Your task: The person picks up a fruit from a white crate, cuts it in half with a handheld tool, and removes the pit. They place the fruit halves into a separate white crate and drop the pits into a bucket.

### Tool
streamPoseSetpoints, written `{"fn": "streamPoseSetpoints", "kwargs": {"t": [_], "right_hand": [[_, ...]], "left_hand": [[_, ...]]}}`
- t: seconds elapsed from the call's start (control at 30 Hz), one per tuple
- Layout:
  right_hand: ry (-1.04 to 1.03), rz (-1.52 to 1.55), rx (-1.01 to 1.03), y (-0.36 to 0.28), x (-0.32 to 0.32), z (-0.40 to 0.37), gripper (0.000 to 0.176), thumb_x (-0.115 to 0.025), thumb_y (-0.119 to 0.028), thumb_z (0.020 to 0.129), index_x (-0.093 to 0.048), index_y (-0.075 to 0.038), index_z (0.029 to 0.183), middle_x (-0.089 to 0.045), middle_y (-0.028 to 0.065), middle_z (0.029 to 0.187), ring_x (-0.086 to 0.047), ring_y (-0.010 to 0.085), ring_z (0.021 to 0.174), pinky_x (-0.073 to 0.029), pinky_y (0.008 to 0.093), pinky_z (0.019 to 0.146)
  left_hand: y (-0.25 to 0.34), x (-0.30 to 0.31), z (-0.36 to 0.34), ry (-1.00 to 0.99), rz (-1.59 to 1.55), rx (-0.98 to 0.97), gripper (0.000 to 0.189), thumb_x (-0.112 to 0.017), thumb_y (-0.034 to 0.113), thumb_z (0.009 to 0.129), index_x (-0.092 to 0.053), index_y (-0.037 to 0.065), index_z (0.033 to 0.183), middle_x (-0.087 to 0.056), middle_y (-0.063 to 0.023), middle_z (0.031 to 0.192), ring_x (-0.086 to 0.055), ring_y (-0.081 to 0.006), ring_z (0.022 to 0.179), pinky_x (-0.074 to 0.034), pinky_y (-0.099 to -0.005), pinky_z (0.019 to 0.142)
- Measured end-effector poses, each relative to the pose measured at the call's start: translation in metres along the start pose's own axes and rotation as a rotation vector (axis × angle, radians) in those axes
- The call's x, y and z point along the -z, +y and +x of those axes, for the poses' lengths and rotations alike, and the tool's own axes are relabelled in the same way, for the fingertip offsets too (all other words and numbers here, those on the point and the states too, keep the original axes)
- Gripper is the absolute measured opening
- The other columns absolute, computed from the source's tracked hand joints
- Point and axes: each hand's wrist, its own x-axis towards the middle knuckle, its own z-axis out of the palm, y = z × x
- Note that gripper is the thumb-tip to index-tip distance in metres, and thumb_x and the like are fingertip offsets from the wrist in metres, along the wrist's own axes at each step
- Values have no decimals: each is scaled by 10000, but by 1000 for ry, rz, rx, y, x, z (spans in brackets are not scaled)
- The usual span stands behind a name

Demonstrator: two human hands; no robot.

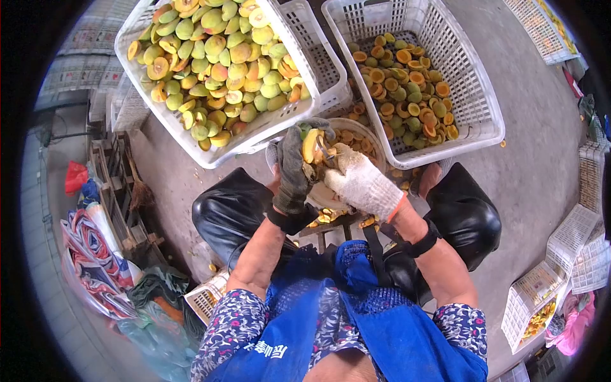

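My left hand (294,167), in a dark grey glove, is closed around a yellow peach half (312,145) with its cut side partly showing. Close against it, my right hand (364,181) in a white knit glove grips a thin, dark, curved tool (327,153); its handle is hidden in the fingers. Both hands are over a round white bucket (375,144) with orange-brown pieces inside. Ahead on the left, a white crate (210,160) is heaped with green-yellow peaches, many of them cut. The white crate (471,102) on the right holds hollowed peach halves (407,89).
Fruit scraps (326,216) lie below the bucket, between my knees. To the left are a wooden pallet (118,191), a broom (139,191) and striped sacking (92,254). More white crates (534,299) stand at the right edge, near pink cloth (576,321).
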Motion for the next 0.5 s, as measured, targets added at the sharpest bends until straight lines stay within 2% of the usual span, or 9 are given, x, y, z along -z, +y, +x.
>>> {"fn": "streamPoseSetpoints", "kwargs": {"t": [0.1, 0.17, 0.2, 0.23, 0.3, 0.37, 0.43, 0.47, 0.5], "right_hand": [[-10, 214, -38, -1, 4, 4, 178, -526, -126, 787, -562, 24, 876, -577, 249, 860, -608, 330, 782, -492, 425, 616], [-63, 1010, -710, -22, 15, 18, 224, -501, -167, 818, -553, 26, 919, -584, 245, 822, -614, 299, 678, -493, 410, 574], [266, 580, -390, -19, -9, 19, 253, -486, -191, 828, -538, 28, 943, -581, 196, 742, -594, 264, 532, -483, 377, 506], [270, 578, -389, -11, -20, 10, 253, -486, -191, 828, -538, 28, 943, -581, 196, 742, -594, 264, 532, -483, 377, 506], [114, 799, -685, -25, 5, 14, 266, -480, -192, 826, -528, 28, 967, -578, 184, 718, -595, 276, 532, -490, 385, 522], [82, 756, -563, -15, -1, 8, 261, -488, -164, 816, -521, 27, 990, -590, 230, 767, -613, 329, 652, -501, 421, 580], [178, 438, -239, 0, -8, 9, 218, -511, -120, 792, -529, 28, 952, -588, 246, 794, -609, 355, 748, -505, 448, 627], [39, 157, -105, 3, -4, 2, 161, -549, -96, 755, -540, 31, 853, -583, 225, 783, -610, 359, 755, -508, 450, 632], [38, 157, -104, 3, -1, 1, 161, -549, -96, 755, -540, 31, 853, -583, 225, 783, -610, 359, 755, -508, 450, 632]], "left_hand": [[-7, 2, 1, -47, 61, -74, 539, -507, 476, 890, -533, -28, 1078, -605, -124, 965, -579, -196, 887, -470, -305, 776], [-11, -4, 2, 16, -61, 4, 475, -438, 412, 930, -537, -29, 1077, -605, -133, 976, -585, -197, 868, -482, -300, 760], [-16, -7, 1, 16, -63, 3, 475, -438, 412, 930, -537, -29, 1077, -605, -133, 976, -585, -197, 868, -482, -300, 760], [-23, -9, 0, 63, 28, 11, 444, -421, 375, 939, -538, -29, 1079, -606, -134, 978, -587, -196, 856, -485, -297, 753], [-27, -11, 0, 109, 122, 24, 414, -404, 339, 948, -539, -29, 1082, -606, -134, 981, -589, -195, 844, -488, -293, 746], [-23, -14, 1, 100, -8, -74, 410, -411, 338, 953, -534, -28, 1092, -606, -135, 983, -595, -200, 848, -492, -292, 752], [-14, -10, 5, 15, -8, -71, 407, -438, 336, 948, -525, -28, 1108, -605, -135, 990, -595, -206, 873, -494, -300, 765], [-11, -9, 4, -55, -11, -75, 409, -464, 335, 942, -516, -28, 1123, -604, -135, 997, -596, -211, 899, -495, -308, 777], [-11, -8, 4, -53, -10, -76, 409, -464, 335, 942, -516, -28, 1123, -604, -135, 997, -596, -211, 899, -495, -308, 777]]}}
